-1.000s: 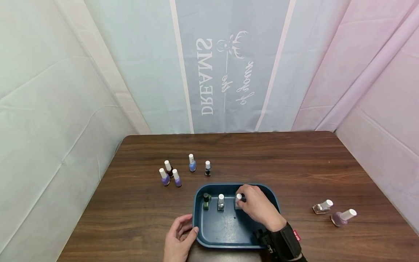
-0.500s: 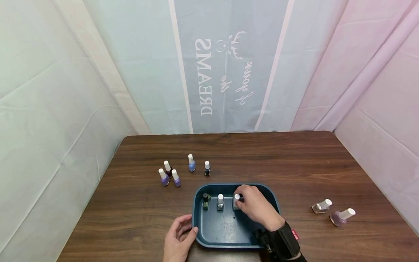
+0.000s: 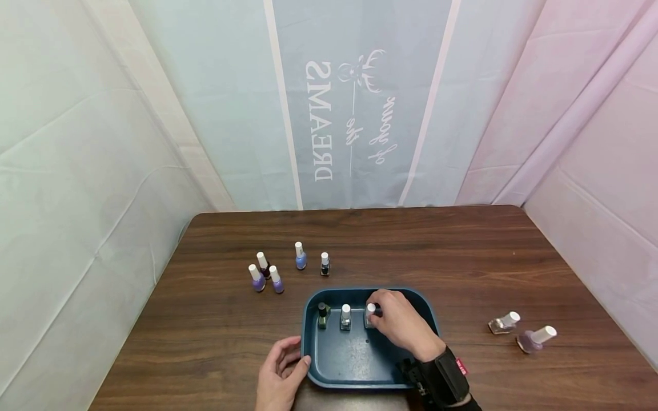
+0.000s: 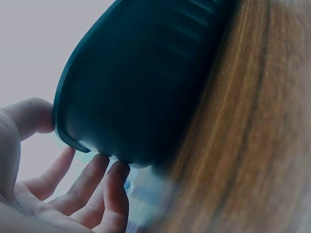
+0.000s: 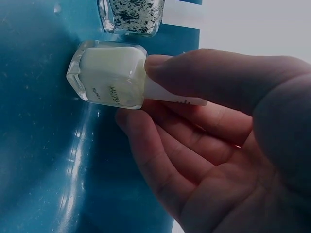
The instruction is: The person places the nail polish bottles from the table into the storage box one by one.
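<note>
My right hand (image 3: 402,322) reaches into a dark blue tray (image 3: 370,383) and pinches the white cap of a nail polish bottle (image 5: 112,75) with pale, milky polish. To its left stand a white-capped bottle with black-flecked polish (image 3: 345,318) and a black-capped green bottle (image 3: 322,315), both upright inside the tray near its far wall. Beside the pinched cap shows a small dark part, mostly hidden by the fingers. At the tray's near left corner, my left hand (image 3: 280,374) holds it, thumb on the rim and fingertips against the outer wall (image 4: 121,97).
Behind the tray, to the left, several nail polish bottles stand on the wooden table (image 3: 216,342): purple (image 3: 259,279), blue (image 3: 301,260) and dark (image 3: 325,266) ones. A clear bottle (image 3: 504,323) and a mauve bottle (image 3: 536,340) are at the right. Fabric curtains (image 3: 354,188) hang behind.
</note>
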Tool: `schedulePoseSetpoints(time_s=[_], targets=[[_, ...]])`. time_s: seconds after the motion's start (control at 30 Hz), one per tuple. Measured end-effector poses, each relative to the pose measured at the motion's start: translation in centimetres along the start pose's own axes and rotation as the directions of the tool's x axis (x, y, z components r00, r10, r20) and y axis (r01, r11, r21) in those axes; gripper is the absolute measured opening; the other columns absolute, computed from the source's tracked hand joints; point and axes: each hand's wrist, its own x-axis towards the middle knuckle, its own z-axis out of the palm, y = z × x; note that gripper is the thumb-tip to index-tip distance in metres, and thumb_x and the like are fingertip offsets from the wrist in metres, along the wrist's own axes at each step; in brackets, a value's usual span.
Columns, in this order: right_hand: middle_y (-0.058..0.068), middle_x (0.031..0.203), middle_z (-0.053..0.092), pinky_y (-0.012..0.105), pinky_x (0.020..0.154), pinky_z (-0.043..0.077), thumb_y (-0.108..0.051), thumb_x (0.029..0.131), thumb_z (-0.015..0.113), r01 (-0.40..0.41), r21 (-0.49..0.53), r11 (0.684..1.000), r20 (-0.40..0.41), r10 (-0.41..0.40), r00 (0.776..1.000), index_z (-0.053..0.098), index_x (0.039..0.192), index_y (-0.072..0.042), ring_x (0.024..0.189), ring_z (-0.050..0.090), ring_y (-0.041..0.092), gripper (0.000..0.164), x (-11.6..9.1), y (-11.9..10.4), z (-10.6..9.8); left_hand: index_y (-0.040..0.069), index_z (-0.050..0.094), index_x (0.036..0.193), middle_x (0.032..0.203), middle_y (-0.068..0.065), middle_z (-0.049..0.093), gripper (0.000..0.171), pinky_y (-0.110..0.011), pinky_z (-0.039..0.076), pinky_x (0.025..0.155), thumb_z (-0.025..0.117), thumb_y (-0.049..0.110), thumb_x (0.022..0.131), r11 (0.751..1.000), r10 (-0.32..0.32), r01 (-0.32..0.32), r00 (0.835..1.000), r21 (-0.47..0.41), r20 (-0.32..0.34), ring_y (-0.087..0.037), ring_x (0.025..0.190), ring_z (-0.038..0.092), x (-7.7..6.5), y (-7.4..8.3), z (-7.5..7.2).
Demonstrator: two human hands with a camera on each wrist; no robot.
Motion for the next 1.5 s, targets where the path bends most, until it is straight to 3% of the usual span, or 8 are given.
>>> schedulePoseSetpoints(time_s=[0.67,0.87,1.13,1.37,1.5], targets=[[0.003,0.100,0.063,0.029,0.066,0.046,-0.009,0.084,0.070,-0.010,0.009,1.000,-0.006,0.010,1.000,0.069,0.097,-0.010,0.076,0.054,0.009,0.013,-0.2,0.2,-0.1,0.002,0.057,0.123,0.122,-0.015,0.062,0.043,-0.021,0.053,0.077,0.073,0.009,0.083,0.999,0.032,-0.032,0.999,0.003,0.000,-0.015,0.099,0.063,-0.2,-0.1,-0.1],[0.006,0.107,0.064,0.031,0.069,0.047,-0.016,0.083,0.073,-0.052,0.011,0.999,-0.004,0.052,0.999,0.068,0.103,-0.010,0.076,0.056,0.008,0.022,-0.3,0.2,-0.4,0.004,0.057,0.123,0.122,-0.013,0.062,0.043,-0.022,0.053,0.078,0.073,0.010,0.083,0.999,-0.011,0.012,1.000,0.033,-0.008,-0.018,0.101,0.063,-0.1,0.0,0.0],[0.008,0.112,0.066,0.039,0.082,0.051,-0.029,0.081,0.075,-0.069,-0.028,0.997,-0.052,0.067,0.996,0.069,0.107,-0.006,0.095,0.063,0.018,0.035,-0.9,0.0,-1.3,0.004,0.057,0.123,0.122,-0.014,0.062,0.042,-0.021,0.053,0.077,0.073,0.009,0.083,1.000,-0.005,0.005,1.000,0.021,-0.009,-0.018,0.101,0.063,0.0,0.1,0.0],[0.010,0.115,0.065,0.042,0.084,0.051,-0.035,0.081,0.075,-0.070,0.000,0.998,-0.068,0.070,0.995,0.067,0.111,-0.002,0.103,0.063,0.024,0.045,-1.3,0.1,-2.3,0.003,0.057,0.123,0.121,-0.015,0.062,0.043,-0.021,0.053,0.076,0.073,0.009,0.083,1.000,0.011,-0.010,1.000,0.025,-0.008,-0.016,0.099,0.063,-0.1,0.1,0.0],[0.010,0.115,0.065,0.039,0.079,0.052,-0.033,0.083,0.075,-0.052,0.021,0.998,-0.092,0.054,0.994,0.066,0.113,-0.004,0.093,0.063,0.019,0.043,-1.7,0.2,-2.9,0.003,0.056,0.123,0.121,-0.014,0.062,0.043,-0.022,0.053,0.077,0.072,0.009,0.083,0.999,0.000,0.001,1.000,0.034,-0.008,-0.018,0.101,0.063,-0.1,0.1,0.1]])
